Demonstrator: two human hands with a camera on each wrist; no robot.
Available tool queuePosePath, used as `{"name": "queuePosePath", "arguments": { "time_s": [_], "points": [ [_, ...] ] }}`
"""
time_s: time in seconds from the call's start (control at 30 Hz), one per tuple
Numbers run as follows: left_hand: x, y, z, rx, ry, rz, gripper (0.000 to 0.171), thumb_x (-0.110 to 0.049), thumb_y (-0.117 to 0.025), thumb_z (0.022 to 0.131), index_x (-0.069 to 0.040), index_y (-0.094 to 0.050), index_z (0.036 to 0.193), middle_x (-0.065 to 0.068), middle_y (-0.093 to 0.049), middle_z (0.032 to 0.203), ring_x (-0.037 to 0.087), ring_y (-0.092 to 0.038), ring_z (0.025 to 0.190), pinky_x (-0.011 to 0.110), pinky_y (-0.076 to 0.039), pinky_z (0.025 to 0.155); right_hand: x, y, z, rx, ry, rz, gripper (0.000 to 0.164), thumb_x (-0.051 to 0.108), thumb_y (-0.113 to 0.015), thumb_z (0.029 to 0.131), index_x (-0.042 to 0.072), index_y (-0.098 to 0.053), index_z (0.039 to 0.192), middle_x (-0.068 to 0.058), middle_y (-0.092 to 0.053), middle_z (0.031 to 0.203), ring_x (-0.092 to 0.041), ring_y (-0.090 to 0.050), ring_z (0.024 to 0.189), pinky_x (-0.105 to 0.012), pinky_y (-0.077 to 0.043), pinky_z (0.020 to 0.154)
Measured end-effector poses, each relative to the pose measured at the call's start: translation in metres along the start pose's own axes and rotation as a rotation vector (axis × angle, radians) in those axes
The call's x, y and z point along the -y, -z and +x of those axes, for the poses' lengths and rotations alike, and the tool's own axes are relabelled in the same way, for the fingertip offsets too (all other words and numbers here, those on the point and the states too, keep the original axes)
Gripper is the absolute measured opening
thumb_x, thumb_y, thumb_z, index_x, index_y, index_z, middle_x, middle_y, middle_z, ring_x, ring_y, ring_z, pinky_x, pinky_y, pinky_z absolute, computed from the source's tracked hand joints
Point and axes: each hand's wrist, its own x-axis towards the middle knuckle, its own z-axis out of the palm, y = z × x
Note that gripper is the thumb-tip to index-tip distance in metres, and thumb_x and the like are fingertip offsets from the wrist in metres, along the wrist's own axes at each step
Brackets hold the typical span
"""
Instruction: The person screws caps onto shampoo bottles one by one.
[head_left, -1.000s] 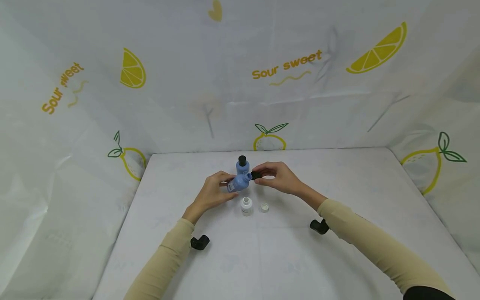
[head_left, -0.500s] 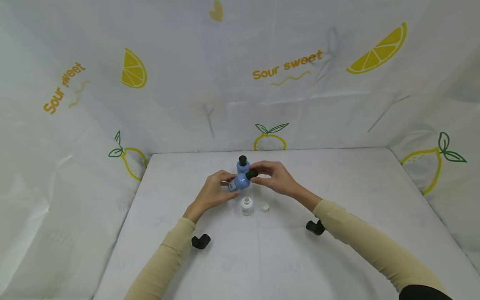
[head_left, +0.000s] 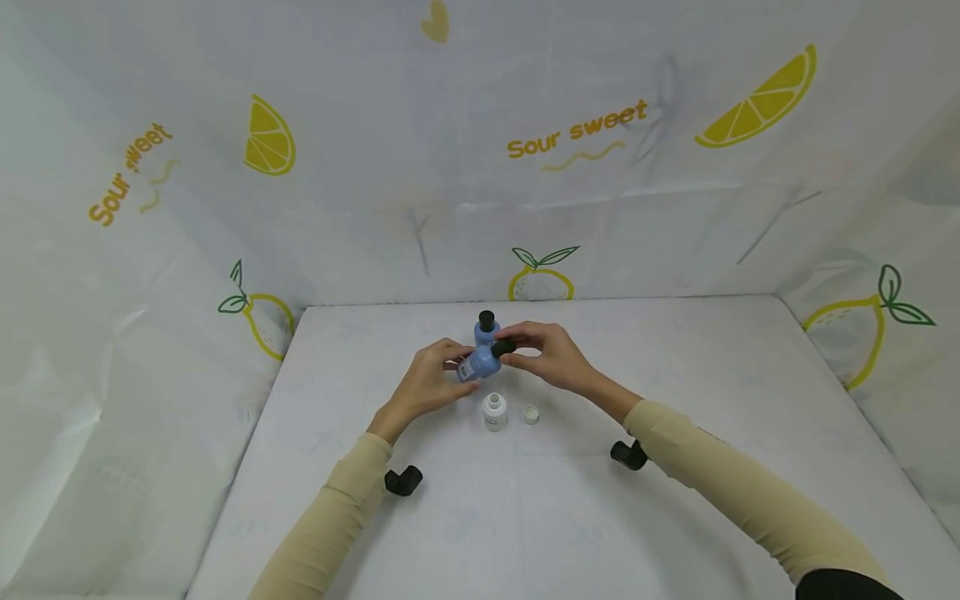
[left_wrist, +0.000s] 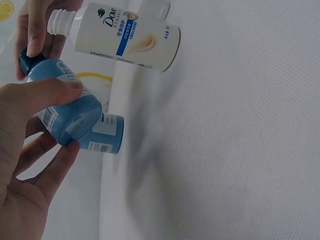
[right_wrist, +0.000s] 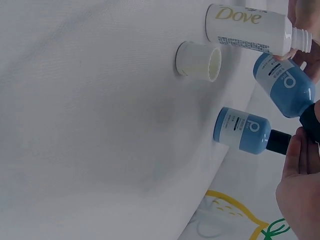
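My left hand [head_left: 426, 383] grips a blue bottle [head_left: 477, 365] that is tilted, its top toward the right. On the bottle's mouth sits a black cap [head_left: 504, 347], pinched by the fingers of my right hand [head_left: 553, 357]. Just behind stands a second blue bottle [head_left: 486, 330] with its own black cap on. Nearer to me an uncapped white Dove bottle [left_wrist: 127, 35] stands upright, its threaded neck bare. Its white cap [right_wrist: 197, 61] rests on the table to the right, hollow side up.
The white table [head_left: 540, 517] ends at a back edge against a white sheet [head_left: 360, 242] printed with lemons. Black wrist pieces [head_left: 628, 455] stick out from both forearms, low over the table.
The black cap has gone from beside the tilted bottle's open mouth onto it, carried left by my right hand. The left hand and the standing bottles have hardly moved.
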Motion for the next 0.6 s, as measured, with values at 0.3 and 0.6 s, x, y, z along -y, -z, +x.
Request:
{"name": "queuePosePath", "arguments": {
  "time_s": [0.3, 0.6],
  "points": [
    [-0.002, -0.001, -0.001, 0.002, -0.01, 0.001, 0.054, -0.007, -0.093, 0.084, 0.004, -0.073, 0.133, 0.018, -0.074, 0.122, 0.028, -0.075, 0.109, 0.031, -0.069, 0.097, -0.001, -0.006, 0.003, -0.062, -0.069, -0.008, 0.034, 0.011, -0.085, 0.094, -0.003, -0.074, 0.123, -0.019, -0.078, 0.12, -0.031, -0.075, 0.107, -0.047, -0.066, 0.104],
    [-0.001, -0.003, -0.001, -0.013, -0.03, -0.028, 0.053, -0.005, -0.093, 0.083, 0.004, -0.074, 0.132, 0.017, -0.074, 0.12, 0.029, -0.076, 0.108, 0.031, -0.069, 0.096, -0.007, -0.014, 0.002, -0.148, -0.105, -0.014, 0.026, 0.015, -0.086, 0.094, 0.003, -0.074, 0.113, -0.015, -0.078, 0.11, -0.022, -0.076, 0.1, -0.041, -0.065, 0.094]
  ]
}}
